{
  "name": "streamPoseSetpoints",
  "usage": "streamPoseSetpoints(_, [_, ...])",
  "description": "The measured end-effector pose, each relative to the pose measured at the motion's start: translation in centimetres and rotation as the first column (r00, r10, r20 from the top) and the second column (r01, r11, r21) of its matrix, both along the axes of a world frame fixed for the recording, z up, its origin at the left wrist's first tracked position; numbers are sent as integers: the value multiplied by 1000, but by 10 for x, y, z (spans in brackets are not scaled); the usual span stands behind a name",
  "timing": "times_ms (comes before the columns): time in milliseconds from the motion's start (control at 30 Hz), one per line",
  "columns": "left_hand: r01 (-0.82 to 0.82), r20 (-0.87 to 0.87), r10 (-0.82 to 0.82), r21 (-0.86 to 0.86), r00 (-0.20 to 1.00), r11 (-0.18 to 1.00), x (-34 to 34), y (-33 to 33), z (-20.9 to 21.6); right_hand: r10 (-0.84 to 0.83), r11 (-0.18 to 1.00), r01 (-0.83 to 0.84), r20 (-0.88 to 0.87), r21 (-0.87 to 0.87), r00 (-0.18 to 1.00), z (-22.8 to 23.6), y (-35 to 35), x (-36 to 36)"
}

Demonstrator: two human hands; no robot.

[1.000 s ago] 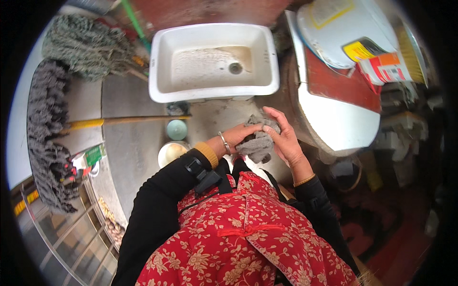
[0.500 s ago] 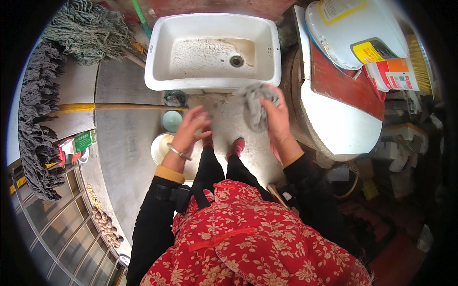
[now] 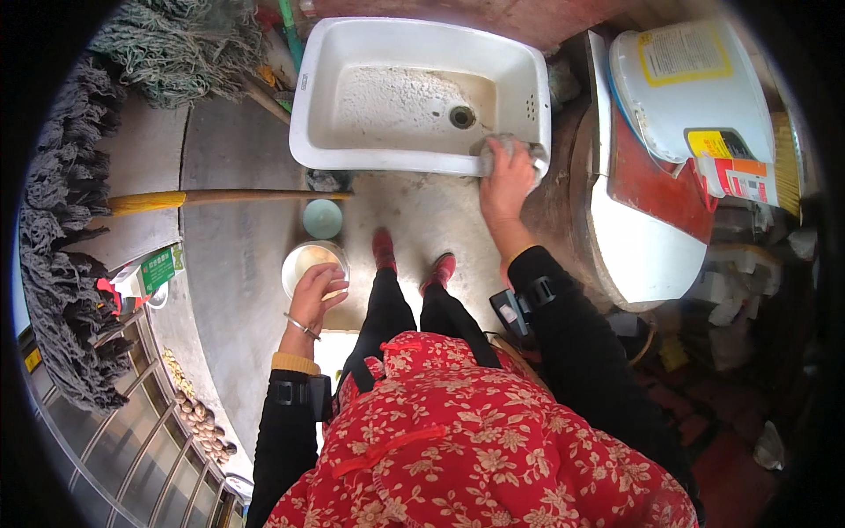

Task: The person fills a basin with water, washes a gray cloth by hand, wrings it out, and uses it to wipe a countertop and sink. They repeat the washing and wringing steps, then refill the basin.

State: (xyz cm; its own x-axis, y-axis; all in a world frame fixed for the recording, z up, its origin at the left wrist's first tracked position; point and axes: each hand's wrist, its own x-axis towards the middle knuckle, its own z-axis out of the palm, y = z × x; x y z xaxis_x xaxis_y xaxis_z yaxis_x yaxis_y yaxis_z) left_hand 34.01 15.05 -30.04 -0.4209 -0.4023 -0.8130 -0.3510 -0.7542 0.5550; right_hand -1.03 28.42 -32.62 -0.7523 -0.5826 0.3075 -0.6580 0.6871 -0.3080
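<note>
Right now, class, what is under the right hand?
A grey cloth, on the sink at its near right corner. The right hand hides the cloth's middle; the sink's surface beneath cannot be seen.

Grey floor (image 3: pixel 409 204), reddish wall (image 3: pixel 563 22) beyond, red-and-white tabletop (image 3: pixel 647 255) on the right.

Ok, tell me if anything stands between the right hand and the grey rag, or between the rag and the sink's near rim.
Nothing visible does: the right hand grips the grey rag, which lies on the white sink's near rim, toward its right corner.
</note>
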Motion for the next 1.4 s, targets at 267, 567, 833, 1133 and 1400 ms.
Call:
streamPoseSetpoints(267, [-156, -7, 156, -18, 988, 988, 40, -16, -10, 517, 848, -477, 164, -230, 840, -10, -149, 131])
streamPoseSetpoints(567, [-216, 59, 219, -51, 974, 975, 59, -15, -4, 753, 658, -745, 114, -109, 648, -9, -184, 129])
streamPoseSetpoints(833, [-160, -17, 159, -121, 987, 980, 20, -12, 7, 655, 754, -653, -7, 65, 755, -8, -46, 35])
streamPoseSetpoints(1133, [-183, -63, 178, -80, 982, 980, 7, 2, 8, 368, 915, -360, -8, 182, 930, -3, 64, -17])
streamPoseSetpoints(1400, [-323, -56, 321, -46, 945, 945, 39, -4, -13, 392, 915, -261, 528, -308, 753, 31, 11, 46])
